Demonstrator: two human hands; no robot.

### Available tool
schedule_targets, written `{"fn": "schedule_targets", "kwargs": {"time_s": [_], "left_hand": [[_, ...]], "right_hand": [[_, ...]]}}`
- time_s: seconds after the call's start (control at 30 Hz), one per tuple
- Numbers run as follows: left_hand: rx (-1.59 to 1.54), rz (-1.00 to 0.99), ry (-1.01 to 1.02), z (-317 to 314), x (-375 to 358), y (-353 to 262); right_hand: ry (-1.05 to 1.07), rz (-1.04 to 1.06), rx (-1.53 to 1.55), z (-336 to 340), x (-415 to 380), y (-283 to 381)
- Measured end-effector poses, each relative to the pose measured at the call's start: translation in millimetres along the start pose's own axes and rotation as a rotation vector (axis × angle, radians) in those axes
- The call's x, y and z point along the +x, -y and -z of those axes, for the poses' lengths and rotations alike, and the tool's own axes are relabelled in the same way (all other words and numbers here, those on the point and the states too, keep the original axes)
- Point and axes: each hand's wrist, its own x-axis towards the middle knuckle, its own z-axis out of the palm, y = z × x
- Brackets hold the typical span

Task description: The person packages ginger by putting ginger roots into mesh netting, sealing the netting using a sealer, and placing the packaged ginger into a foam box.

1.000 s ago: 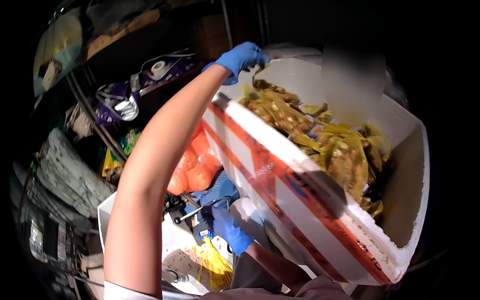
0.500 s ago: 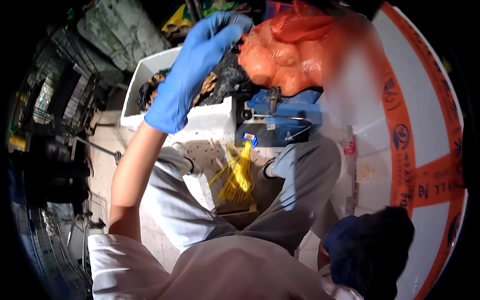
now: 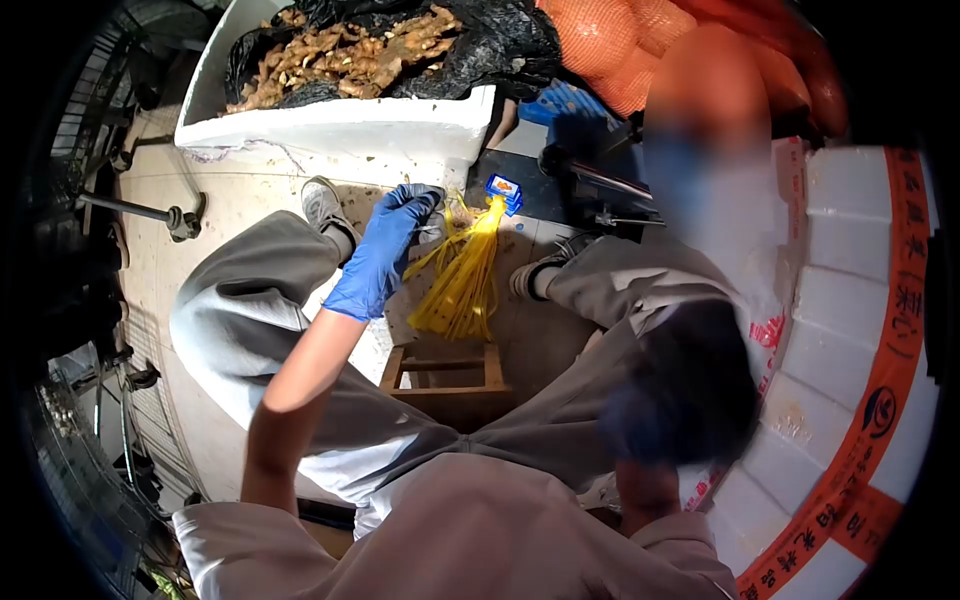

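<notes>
My left hand (image 3: 388,240), in a blue glove, is raised above the floor between my knees. Its fingers are pinched together, with a small greyish patch at the tips. Just to its right hangs a bundle of yellow net bags (image 3: 462,285) with a blue label (image 3: 503,193) at the top. My right hand (image 3: 650,420), in a dark blue glove, is low over my right thigh, in shadow and smeared by motion. A black shape (image 3: 710,360) overlaps it, and I cannot tell whether the hand holds it.
Ahead stands a white foam box (image 3: 330,128) lined with black plastic, holding ginger (image 3: 350,60). Red mesh sacks (image 3: 605,45) lie at the upper right. White foam boxes (image 3: 830,330) with orange tape line my right side. A wooden frame (image 3: 450,395) sits between my legs; wire racks (image 3: 130,420) stand left.
My left hand has come down from beside the red sack to next to the yellow net bags. My right hand has shifted up and left. The view has tilted, showing the ginger.
</notes>
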Motion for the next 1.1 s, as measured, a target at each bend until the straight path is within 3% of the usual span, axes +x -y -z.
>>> {"fn": "schedule_targets", "kwargs": {"time_s": [0.03,0.1,0.17,0.2,0.23,0.3,0.4,0.47,0.63,0.73,0.8,0.9,0.93,0.97,1.03,1.07,1.1], "left_hand": [[0.006,0.076,-0.031,-3.4,-3.6,-13.5],[0.199,0.129,0.011,6.2,0.6,-21.8],[0.116,0.153,0.084,14.6,9.0,-21.4],[0.094,0.173,0.044,15.9,12.4,-23.2],[0.075,0.194,0.005,15.1,14.7,-26.1],[0.071,0.179,-0.022,3.0,12.1,-37.6],[-0.165,0.226,0.009,-1.1,-2.7,-52.4],[-0.196,0.163,-0.082,0.3,-11.4,-66.8],[-0.157,0.115,-0.127,2.3,-14.5,-73.2],[-0.261,0.184,-0.016,-9.5,-21.9,-79.6],[-0.253,0.185,-0.022,-12.2,-21.4,-79.4],[-0.259,0.158,-0.033,-10.4,-17.6,-72.6],[-0.255,0.145,-0.030,-8.5,-13.9,-71.0],[-0.258,0.141,-0.027,-8.9,-14.2,-72.0],[-0.170,0.220,-0.051,-14.7,-15.6,-76.2],[-0.191,0.181,-0.066,-16.2,-10.5,-64.4],[-0.198,0.164,-0.057,-10.6,-2.6,-47.4]], "right_hand": [[0.052,-0.170,0.065,-26.7,-4.4,-18.3],[0.004,-0.900,0.253,-114.4,-67.7,-84.6],[0.104,-0.733,0.150,-172.3,-150.3,-173.5],[0.391,-0.736,-0.224,-180.4,-172.8,-203.5],[0.519,-0.846,-0.399,-190.7,-190.6,-230.4],[0.410,-0.891,-0.485,-206.4,-211.1,-278.6],[0.454,-0.979,-0.509,-214.5,-198.6,-310.2],[0.592,-0.831,-0.696,-223.4,-196.4,-323.2],[0.613,-0.843,-0.663,-237.1,-215.6,-342.4],[0.690,-0.858,-0.774,-238.7,-216.5,-341.1],[0.579,-0.785,-0.798,-239.4,-213.9,-335.5],[0.599,-0.685,-0.889,-232.6,-210.9,-324.4],[0.503,-0.550,-0.893,-226.8,-208.0,-319.6],[0.500,-0.547,-0.896,-220.7,-200.7,-308.8],[0.460,-0.783,-0.594,-207.9,-180.7,-285.4],[0.278,-0.744,-0.521,-203.8,-173.0,-268.9],[0.325,-0.749,-0.605,-198.5,-163.2,-253.5]]}}
